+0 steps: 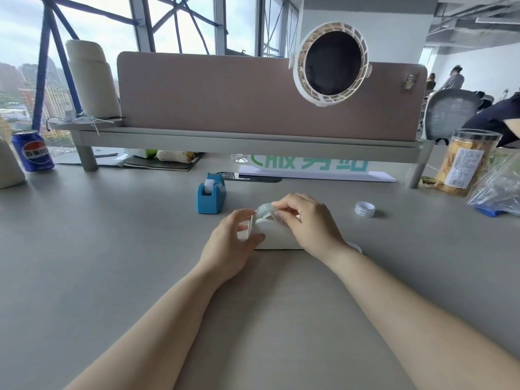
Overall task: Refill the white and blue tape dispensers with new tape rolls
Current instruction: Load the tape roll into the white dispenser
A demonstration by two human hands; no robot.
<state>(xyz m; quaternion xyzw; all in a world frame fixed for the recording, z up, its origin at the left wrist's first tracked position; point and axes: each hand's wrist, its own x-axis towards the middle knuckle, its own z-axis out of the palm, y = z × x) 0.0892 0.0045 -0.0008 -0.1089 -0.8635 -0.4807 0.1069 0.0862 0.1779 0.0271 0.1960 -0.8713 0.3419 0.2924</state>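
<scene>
The white tape dispenser [277, 235] rests on the grey desk in front of me. My left hand [230, 243] grips its left end. My right hand [309, 223] holds a clear tape roll [266, 211] at the top of the dispenser, fingers pinched on it. Farther back and to the left stands the blue tape dispenser [211, 194], with white tape showing at its top. A spare tape roll [365, 208] with a white core lies to the right of my hands.
A blue soda can [32, 150] stands far left. A dark phone [250, 177] lies behind the blue dispenser. A snack jar [464, 161] and a plastic bag [498, 190] sit at the right. A raised shelf with a partition [253, 139] and a white fan [330, 63] spans the back.
</scene>
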